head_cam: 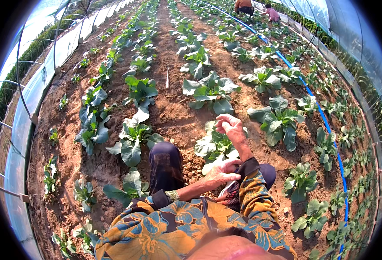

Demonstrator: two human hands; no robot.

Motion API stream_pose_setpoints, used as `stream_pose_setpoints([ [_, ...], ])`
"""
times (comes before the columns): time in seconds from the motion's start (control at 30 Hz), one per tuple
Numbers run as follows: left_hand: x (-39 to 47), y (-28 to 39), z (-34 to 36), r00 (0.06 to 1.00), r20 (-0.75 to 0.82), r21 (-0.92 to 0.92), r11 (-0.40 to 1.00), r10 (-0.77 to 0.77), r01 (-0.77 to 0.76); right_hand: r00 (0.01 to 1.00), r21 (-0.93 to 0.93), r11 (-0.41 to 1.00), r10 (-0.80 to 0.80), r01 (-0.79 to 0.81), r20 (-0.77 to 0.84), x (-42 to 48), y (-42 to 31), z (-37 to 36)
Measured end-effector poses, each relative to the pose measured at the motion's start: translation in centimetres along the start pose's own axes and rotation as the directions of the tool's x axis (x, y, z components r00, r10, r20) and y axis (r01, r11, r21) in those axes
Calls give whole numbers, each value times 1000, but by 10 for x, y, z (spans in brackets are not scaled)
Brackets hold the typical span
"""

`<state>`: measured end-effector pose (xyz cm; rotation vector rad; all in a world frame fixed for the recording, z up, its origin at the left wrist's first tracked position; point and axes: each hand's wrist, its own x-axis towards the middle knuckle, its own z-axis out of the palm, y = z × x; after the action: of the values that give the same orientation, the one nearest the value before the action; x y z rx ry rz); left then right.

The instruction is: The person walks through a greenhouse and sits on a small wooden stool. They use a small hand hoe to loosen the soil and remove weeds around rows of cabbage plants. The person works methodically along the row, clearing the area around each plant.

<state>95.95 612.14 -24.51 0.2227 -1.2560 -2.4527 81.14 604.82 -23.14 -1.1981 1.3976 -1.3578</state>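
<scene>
My left hand (221,170) reaches across to my right forearm, its thumb and fingers on the dark cuff (247,167) of my patterned right sleeve. My right hand (230,126) is raised in front of me with its fingers loosely curled, and I see nothing in it. Below and behind it grows a leafy green brassica plant (221,144), partly covered by my hands and forearm. My left knee (166,162), in dark trousers, is bent beside that plant. A patterned shoe (226,198) shows beneath my forearms.
Brassica rows (140,130) run away over brown soil. A blue hose (321,112) crosses on the right. A white strip (167,78) stands ahead between rows. Plastic tunnel walls (35,107) line both sides. Two people (244,6) crouch far off at the upper right.
</scene>
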Motion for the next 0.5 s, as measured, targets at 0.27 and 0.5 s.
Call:
stream_pose_setpoints([
  [0.27, 8, -7, -35, 991, -126, 402, 912, -36, 84, 968, -893, 415, -237, 174, 78, 19, 99, 8],
  [0.5, 46, 1, 1, 949, 315, 933, 184, -2, -309, 981, -969, 242, 164, 57, 99, -7, 147, 67],
])
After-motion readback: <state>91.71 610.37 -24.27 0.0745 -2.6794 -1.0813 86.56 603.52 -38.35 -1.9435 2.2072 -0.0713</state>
